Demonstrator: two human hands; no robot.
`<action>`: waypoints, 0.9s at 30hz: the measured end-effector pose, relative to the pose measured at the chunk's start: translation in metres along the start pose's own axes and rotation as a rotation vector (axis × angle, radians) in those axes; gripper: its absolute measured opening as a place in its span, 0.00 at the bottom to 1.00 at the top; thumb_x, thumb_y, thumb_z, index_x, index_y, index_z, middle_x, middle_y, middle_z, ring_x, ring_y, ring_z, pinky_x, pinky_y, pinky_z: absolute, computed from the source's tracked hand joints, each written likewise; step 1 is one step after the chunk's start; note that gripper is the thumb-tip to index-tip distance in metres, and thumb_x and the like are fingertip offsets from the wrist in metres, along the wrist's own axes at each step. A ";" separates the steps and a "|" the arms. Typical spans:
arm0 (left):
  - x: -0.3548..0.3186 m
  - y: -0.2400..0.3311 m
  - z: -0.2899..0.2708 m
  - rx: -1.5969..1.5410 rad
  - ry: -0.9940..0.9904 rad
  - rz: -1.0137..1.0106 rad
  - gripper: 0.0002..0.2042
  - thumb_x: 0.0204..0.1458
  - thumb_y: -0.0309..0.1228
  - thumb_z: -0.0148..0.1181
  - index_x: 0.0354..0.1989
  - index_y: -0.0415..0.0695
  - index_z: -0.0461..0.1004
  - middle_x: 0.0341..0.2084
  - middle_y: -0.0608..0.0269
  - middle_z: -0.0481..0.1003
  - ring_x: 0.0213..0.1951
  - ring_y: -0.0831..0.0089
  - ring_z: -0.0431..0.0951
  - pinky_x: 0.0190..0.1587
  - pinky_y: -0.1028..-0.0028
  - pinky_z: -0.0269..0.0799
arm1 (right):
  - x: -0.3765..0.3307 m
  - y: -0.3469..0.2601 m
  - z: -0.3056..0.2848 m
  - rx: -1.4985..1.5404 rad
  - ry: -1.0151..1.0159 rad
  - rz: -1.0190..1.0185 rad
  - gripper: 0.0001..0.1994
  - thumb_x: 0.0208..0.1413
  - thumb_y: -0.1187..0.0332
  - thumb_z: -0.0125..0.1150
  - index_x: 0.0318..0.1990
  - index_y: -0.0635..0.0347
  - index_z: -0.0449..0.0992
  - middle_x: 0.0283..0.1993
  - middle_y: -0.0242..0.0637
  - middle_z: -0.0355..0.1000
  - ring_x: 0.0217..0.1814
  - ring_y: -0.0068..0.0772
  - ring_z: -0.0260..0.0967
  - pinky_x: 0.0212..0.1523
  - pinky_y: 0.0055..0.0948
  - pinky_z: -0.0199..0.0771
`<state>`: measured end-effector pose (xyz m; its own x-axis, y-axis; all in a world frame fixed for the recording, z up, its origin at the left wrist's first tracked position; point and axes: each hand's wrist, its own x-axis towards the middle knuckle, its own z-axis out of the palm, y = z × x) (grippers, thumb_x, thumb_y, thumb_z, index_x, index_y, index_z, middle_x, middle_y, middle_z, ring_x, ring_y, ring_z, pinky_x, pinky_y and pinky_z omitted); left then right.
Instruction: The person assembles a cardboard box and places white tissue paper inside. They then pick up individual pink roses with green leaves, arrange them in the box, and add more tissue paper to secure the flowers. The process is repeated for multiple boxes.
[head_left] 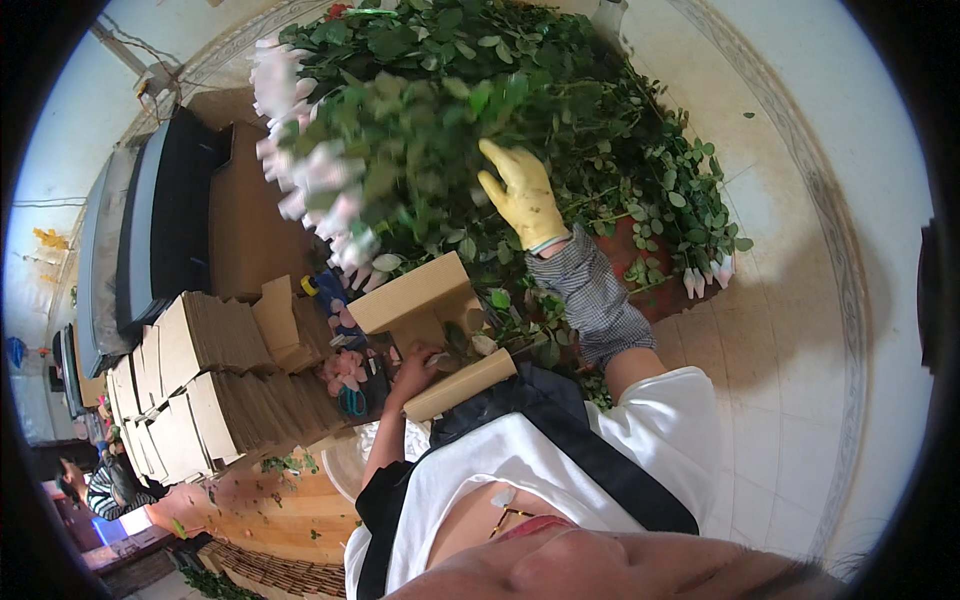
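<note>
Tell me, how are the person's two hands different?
The right hand wears a yellow glove; the left hand is bare. The right hand reaches up into a bunch of pale pink flowers with green leaves; the left hand is low, touching a cardboard sheet. The right arm has a checked sleeve cover; the left forearm is uncovered. Both belong to the same person.

Wearer's clothing as seen from the head camera. Right hand (522, 196): covered by a yellow rubber glove with a pale band at the cuff. Right forearm: a separate oversleeve (598, 296) of small grey-and-white check, gathered at both ends, reaching to the elbow. Torso: white short-sleeved shirt (668, 425) under a dark navy apron (560, 425) whose broad strap crosses the chest. Left hand (415, 372): ungloved, arm without sleeve cover.
</note>
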<state>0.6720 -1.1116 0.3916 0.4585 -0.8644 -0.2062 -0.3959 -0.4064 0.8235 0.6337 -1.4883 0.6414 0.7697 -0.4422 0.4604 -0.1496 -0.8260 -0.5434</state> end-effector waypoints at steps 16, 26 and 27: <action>0.005 0.001 0.001 0.053 0.022 0.026 0.14 0.50 0.24 0.63 0.46 0.41 0.79 0.44 0.50 0.71 0.48 0.52 0.75 0.50 0.64 0.71 | -0.021 0.083 0.115 -0.409 -0.284 -0.247 0.11 0.54 0.75 0.54 0.44 0.58 0.78 0.39 0.40 0.74 0.47 0.46 0.70 0.52 0.43 0.70; 0.001 -0.002 0.004 -0.009 0.086 0.040 0.15 0.50 0.24 0.62 0.48 0.41 0.78 0.42 0.50 0.74 0.45 0.52 0.77 0.49 0.63 0.72 | 0.081 -0.014 0.001 -0.413 0.033 -0.554 0.13 0.48 0.77 0.58 0.40 0.52 0.82 0.34 0.36 0.75 0.39 0.43 0.72 0.40 0.39 0.72; 0.002 -0.002 0.002 -0.004 0.078 0.053 0.15 0.50 0.24 0.62 0.48 0.41 0.78 0.42 0.50 0.74 0.45 0.52 0.77 0.49 0.63 0.72 | 0.095 -0.024 -0.012 -0.427 0.059 -0.565 0.15 0.47 0.78 0.60 0.43 0.52 0.82 0.35 0.37 0.76 0.41 0.44 0.74 0.42 0.40 0.74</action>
<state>0.6719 -1.1135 0.3882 0.4976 -0.8590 -0.1202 -0.4186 -0.3592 0.8341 0.7036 -1.5149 0.7063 0.7680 0.0861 0.6346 0.0228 -0.9940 0.1072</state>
